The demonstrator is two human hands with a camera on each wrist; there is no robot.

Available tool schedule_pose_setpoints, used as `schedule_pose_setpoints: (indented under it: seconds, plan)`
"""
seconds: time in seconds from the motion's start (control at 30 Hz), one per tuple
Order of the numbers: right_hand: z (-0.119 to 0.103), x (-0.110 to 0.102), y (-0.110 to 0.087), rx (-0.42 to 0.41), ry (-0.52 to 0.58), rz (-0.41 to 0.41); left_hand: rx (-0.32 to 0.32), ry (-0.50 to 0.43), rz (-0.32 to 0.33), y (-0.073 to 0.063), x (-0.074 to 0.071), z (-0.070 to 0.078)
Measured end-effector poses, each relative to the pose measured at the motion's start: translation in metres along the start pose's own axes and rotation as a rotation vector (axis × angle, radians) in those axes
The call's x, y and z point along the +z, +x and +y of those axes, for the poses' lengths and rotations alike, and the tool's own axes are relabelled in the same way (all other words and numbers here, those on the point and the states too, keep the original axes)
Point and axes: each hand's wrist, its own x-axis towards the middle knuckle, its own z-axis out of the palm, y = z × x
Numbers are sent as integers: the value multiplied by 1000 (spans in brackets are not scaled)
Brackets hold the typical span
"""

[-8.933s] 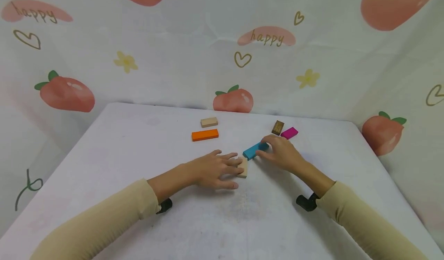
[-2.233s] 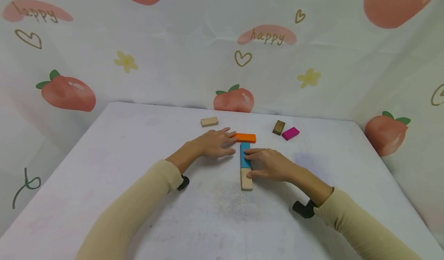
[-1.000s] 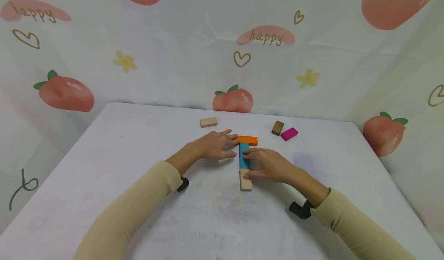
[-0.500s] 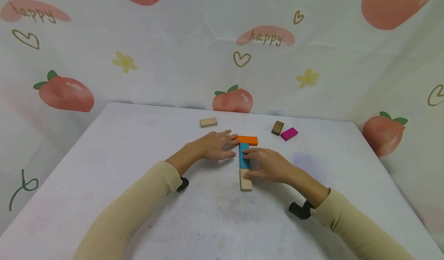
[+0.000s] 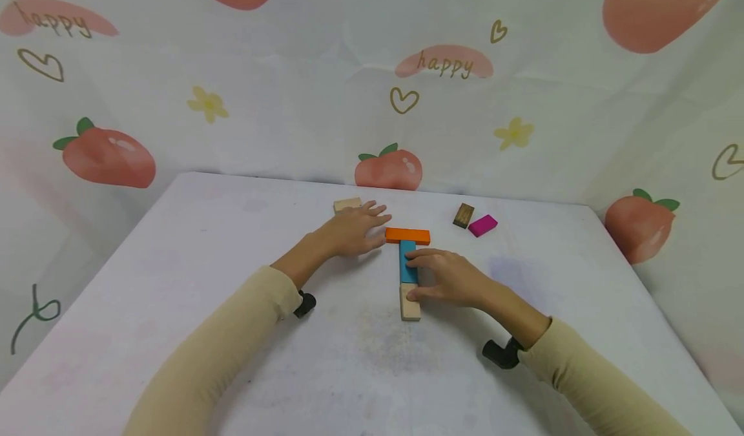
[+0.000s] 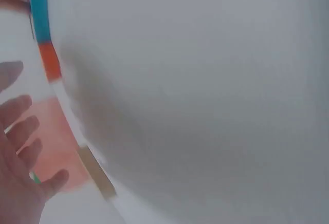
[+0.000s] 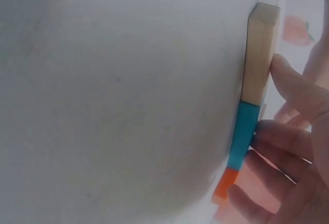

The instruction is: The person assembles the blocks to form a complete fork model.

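Observation:
Three wooden blocks make a T on the white table. The orange block (image 5: 407,236) lies crosswise at the far end, the blue block (image 5: 407,249) meets its near side, and a natural wood block (image 5: 410,310) continues the line toward me. My right hand (image 5: 453,278) rests its fingertips on the blue block and its thumb on the natural block. Just left of the orange block, my left hand (image 5: 351,232) hovers with fingers spread and holds nothing. Behind it sits another natural wood block (image 5: 347,203), partly hidden; the left wrist view shows that block (image 6: 96,171) apart from the fingers.
At the back right lie a dark brown block (image 5: 464,216) and a magenta block (image 5: 483,225), close to each other. A fruit-printed cloth (image 5: 290,100) hangs behind the table's far edge. Black wrist cameras (image 5: 501,354) sit under both sleeves.
Earlier the blue block was turned into line and the orange block moved right to its far end. Just now my left hand lifted off the orange block, up and left; the right hand stayed.

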Motion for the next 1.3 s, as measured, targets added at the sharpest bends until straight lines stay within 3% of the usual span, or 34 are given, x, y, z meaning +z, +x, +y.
schedule_pose_setpoints:
  seconds: [0.3, 0.5, 0.93, 1.3]
  plan:
    - [2, 2, -2, -7, 2, 9, -217, -32, 16, -9, -1, -44]
    - [1, 1, -4, -12, 6, 14, -274, -57, -27, -18, -2, -58]
    - [2, 2, -4, -14, 8, 18, -261, -78, -40, -26, -4, -60]
    - [3, 3, -3, -19, -1, 25, -205, -93, -16, -33, -4, -59]
